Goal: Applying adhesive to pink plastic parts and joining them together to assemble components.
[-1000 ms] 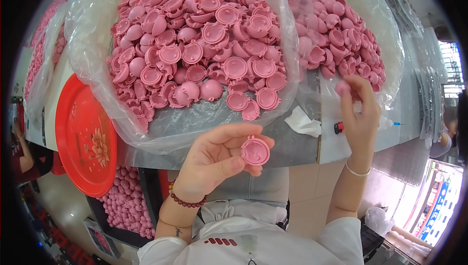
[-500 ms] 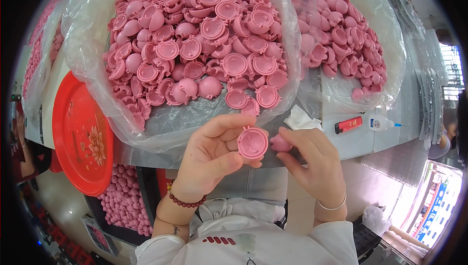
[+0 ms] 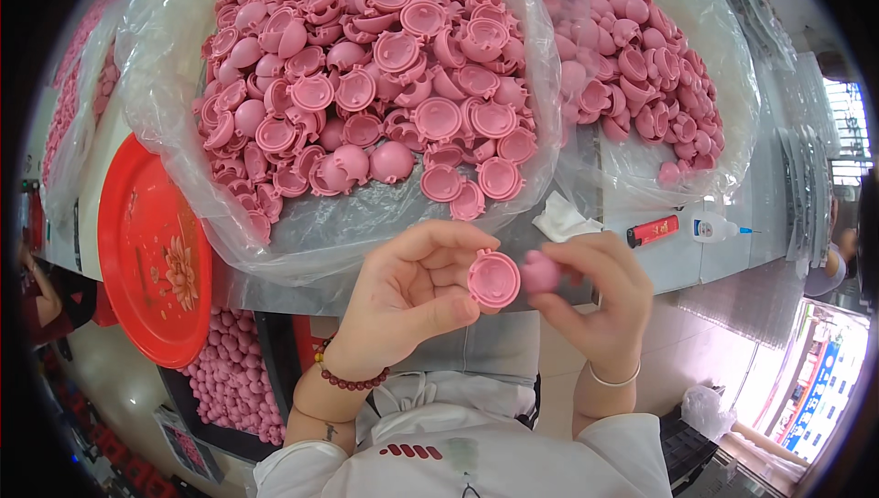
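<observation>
Between the fingers and thumb of my left hand [image 3: 412, 292] sits a pink plastic half shell [image 3: 494, 280], its hollow side facing up at me. My right hand [image 3: 595, 292] pinches a second pink half shell [image 3: 540, 273], rounded side showing and slightly blurred. The two pieces are close together, with a narrow gap between them. Beyond my hands a large heap of pink half shells [image 3: 357, 91] lies in an opened clear plastic bag [image 3: 174, 68].
At the right is another bag of pink half shells [image 3: 632, 63]. Near it lie a white tissue [image 3: 565, 218], a red lighter [image 3: 653, 231] and a small glue bottle [image 3: 716, 228]. A red tray [image 3: 137, 260] overhangs the left table edge, above a dark crate [image 3: 286, 351] of pink balls.
My left hand has shifted slightly right with its half shell, turning it a little. The right hand has turned its piece so more of the rounded side shows, close beside the other.
</observation>
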Motion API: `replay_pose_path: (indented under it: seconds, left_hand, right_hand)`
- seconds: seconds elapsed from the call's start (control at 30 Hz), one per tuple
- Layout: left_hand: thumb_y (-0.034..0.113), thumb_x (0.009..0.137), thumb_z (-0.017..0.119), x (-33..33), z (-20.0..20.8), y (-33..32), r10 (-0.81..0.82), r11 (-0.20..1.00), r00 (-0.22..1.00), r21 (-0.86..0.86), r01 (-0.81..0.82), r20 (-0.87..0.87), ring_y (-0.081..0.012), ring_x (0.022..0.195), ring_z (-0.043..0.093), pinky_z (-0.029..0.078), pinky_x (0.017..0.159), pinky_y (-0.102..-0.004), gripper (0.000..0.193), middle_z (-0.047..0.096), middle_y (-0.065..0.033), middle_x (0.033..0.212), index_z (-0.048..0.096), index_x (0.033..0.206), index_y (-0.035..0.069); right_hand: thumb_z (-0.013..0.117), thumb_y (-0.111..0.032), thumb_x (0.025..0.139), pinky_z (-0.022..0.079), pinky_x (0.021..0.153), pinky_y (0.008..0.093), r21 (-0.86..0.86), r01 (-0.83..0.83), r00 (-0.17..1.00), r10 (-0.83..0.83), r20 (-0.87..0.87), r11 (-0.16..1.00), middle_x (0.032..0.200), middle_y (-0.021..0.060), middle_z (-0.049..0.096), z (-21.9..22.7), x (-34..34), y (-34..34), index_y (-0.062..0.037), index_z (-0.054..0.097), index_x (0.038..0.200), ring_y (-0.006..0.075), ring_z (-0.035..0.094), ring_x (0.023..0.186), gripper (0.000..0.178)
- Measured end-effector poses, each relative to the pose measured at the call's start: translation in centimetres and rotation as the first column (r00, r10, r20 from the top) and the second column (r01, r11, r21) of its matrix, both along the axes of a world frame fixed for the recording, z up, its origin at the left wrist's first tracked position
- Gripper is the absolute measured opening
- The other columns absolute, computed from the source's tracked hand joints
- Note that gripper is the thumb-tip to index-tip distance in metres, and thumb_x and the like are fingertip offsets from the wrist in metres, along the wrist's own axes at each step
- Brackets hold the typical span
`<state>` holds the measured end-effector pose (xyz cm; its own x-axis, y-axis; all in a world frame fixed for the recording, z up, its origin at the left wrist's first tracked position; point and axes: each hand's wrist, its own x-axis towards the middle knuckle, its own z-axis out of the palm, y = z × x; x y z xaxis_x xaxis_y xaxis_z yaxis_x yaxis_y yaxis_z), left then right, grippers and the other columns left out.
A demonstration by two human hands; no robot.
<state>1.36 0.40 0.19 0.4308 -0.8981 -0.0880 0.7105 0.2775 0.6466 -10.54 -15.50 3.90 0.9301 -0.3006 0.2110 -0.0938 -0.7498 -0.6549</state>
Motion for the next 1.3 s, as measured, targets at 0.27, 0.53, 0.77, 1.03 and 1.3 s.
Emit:
replay_pose_path:
  seconds: [0.27, 0.53, 0.77, 1.03, 1.3]
  left_hand:
    - [-0.010, 0.072, 0.062, -0.9, 0.8, -0.4, 0.020, 0.996, 0.983, 0.085, -0.036, 0.183, -0.0161, 0.094, 0.056, 0.047, 0.083, -0.0280, 0.042, 0.055, -0.0098, 0.105, 0.048, 0.112, -0.004]
    - [-0.008, 0.071, 0.063, -1.3, 0.1, -0.4, 0.078, 0.991, 0.934, 0.073, -0.110, 0.349, -0.0169, 0.094, 0.057, 0.047, 0.083, -0.0287, 0.038, 0.054, -0.0114, 0.106, 0.053, 0.108, -0.004]
    - [0.003, 0.060, 0.077, -1.5, 0.1, -0.5, 0.121, 0.978, 0.897, 0.106, -0.182, 0.426, -0.0193, 0.093, 0.056, 0.044, 0.081, -0.0296, 0.047, 0.058, -0.0142, 0.098, 0.057, 0.102, -0.004]
    - [0.002, 0.052, 0.081, -1.4, -0.4, -0.2, 0.204, 0.975, 0.878, -0.013, -0.220, 0.432, -0.0166, 0.081, 0.057, 0.045, 0.071, -0.0263, 0.041, 0.060, -0.0141, 0.093, 0.063, 0.088, -0.001]
    - [0.004, 0.048, 0.083, -1.3, -0.5, -0.2, 0.172, 0.983, 0.886, -0.015, -0.184, 0.431, -0.0158, 0.074, 0.057, 0.045, 0.066, -0.0254, 0.039, 0.063, -0.0153, 0.087, 0.065, 0.082, -0.001]
  right_hand:
    - [0.075, -0.010, 0.056, 0.043, 0.061, 0.0277, 0.083, -0.132, 0.974, 0.114, 0.198, 0.988, 0.084, 0.0059, 0.059, 0.7, 0.9, 0.2, -0.0043, 0.063, 0.092, 0.0197, 0.054, 0.070, 0.039]
    - [0.076, -0.021, 0.059, 0.040, 0.054, 0.0245, -0.013, -0.120, 0.958, 0.119, 0.262, 0.993, 0.078, 0.0045, 0.054, -0.9, 0.7, 0.4, -0.0046, 0.064, 0.088, 0.0169, 0.052, 0.067, 0.036]
    - [0.075, -0.010, 0.058, 0.028, 0.051, 0.0249, -0.300, -0.164, 0.894, 0.270, 0.357, 0.940, 0.085, 0.0024, 0.045, -1.6, 0.0, 1.5, -0.0131, 0.065, 0.091, 0.0146, 0.037, 0.060, 0.035]
    - [0.052, -0.026, 0.080, 0.039, 0.063, 0.0305, -0.199, 0.711, 0.525, -0.321, 0.788, 0.674, 0.092, 0.0087, 0.050, -2.2, -5.1, -4.7, -0.0017, 0.053, 0.090, 0.0206, 0.049, 0.071, 0.026]
    - [0.056, -0.015, 0.081, 0.037, 0.084, 0.0266, 0.138, 0.863, 0.363, -0.785, 0.501, 0.486, 0.110, 0.0115, 0.048, -3.8, -9.3, -11.5, 0.0019, 0.046, 0.115, 0.0178, 0.045, 0.100, 0.040]
